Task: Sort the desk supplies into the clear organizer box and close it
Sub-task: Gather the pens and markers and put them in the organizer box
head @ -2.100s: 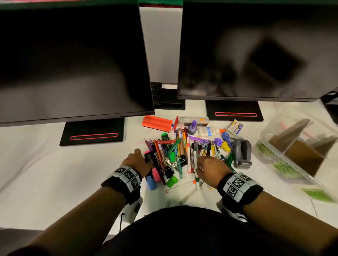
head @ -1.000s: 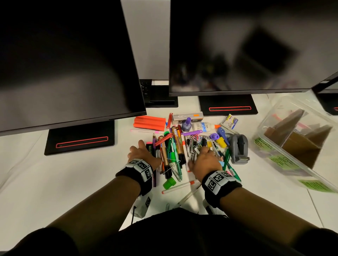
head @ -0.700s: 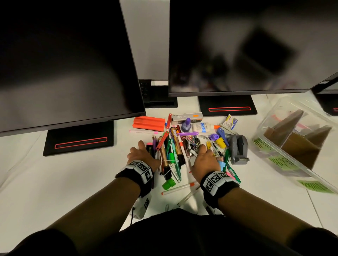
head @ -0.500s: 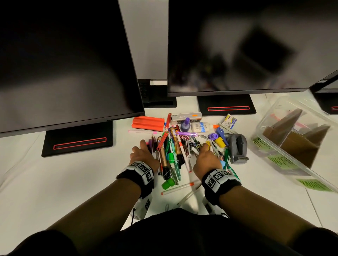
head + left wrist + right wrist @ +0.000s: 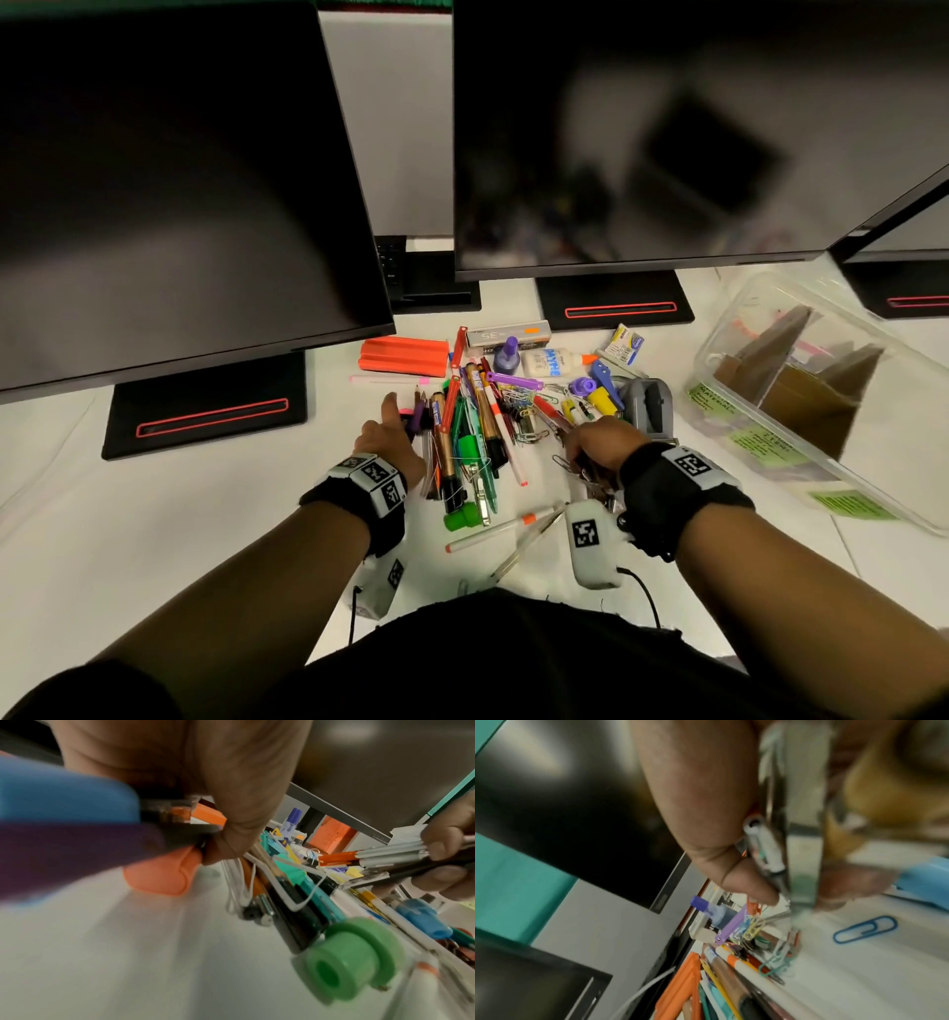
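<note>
A heap of pens, markers and paper clips [image 5: 475,426] lies on the white desk. My left hand [image 5: 390,437] is at the heap's left edge with its thumb up. In the left wrist view its fingers [image 5: 231,811] curl round several markers [image 5: 64,850] with blue, purple and orange ends. At the heap's right side my right hand [image 5: 595,447] grips a bundle of pens [image 5: 385,856], also seen against its palm [image 5: 767,850]. The clear organizer box [image 5: 744,303] stands open at the right, tilted, with brown cardboard dividers and green labels.
Two black monitors on stands rise behind the heap; a third stand shows at far right. An orange block [image 5: 403,354], a glue bottle [image 5: 544,362] and a grey dispenser [image 5: 649,406] lie at the back. A green-ended marker [image 5: 464,516] and loose pens lie near me.
My right hand has drawn back and to the right out of the heap with a bundle of pens. My left hand has stayed at the left edge, holding its markers.
</note>
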